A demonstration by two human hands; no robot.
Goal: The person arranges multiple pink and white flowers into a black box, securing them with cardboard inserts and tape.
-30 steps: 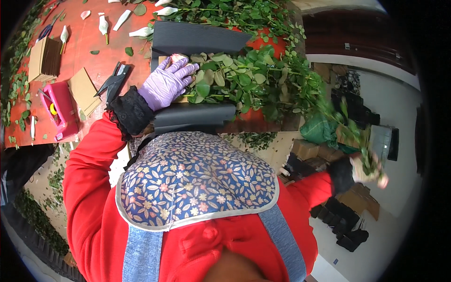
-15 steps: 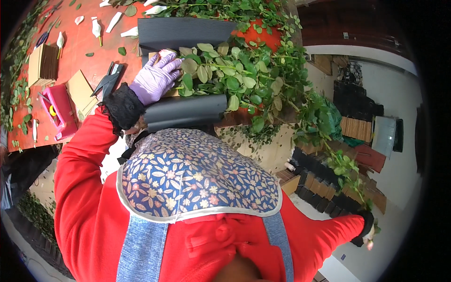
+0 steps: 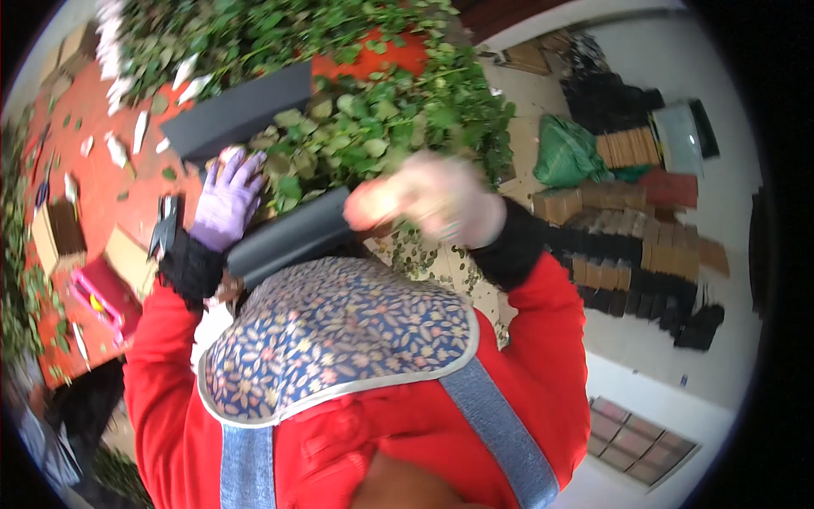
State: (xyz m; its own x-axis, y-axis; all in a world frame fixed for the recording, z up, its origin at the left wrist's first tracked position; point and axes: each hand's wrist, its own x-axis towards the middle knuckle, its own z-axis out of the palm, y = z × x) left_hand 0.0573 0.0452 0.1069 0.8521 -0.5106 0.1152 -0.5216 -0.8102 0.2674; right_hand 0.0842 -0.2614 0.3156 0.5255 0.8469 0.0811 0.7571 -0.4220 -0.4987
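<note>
My left hand [image 3: 227,199], in a purple glove with a black cuff, lies flat at the flower end of a bundle of leafy stems [image 3: 373,127], fingers stretched out. A pale pink bloom shows just past its fingertips. The bundle lies between two dark sheets: a ridged grey one [image 3: 246,110] stands on the far side, and a curled black one [image 3: 292,233] runs along the near side. Over the near right part of the stems is my right hand [image 3: 449,204], smeared by motion. Its fingers and anything in them cannot be made out.
Left of my left hand are a black stapler [image 3: 165,225], a pink tape dispenser [image 3: 106,297] and folded cardboard [image 3: 59,236]. White-sleeved buds [image 3: 114,151] lie on the red table [image 3: 93,182]. Beyond are more leafy stems [image 3: 280,34]. Cardboard stacks [image 3: 623,204] and a green bag [image 3: 566,153] stand right.
My right hand has swung from the far lower right, where it held a long leafy rose stem, to over the bundle. The view has turned. My left hand stays at the bundle's flower end.
</note>
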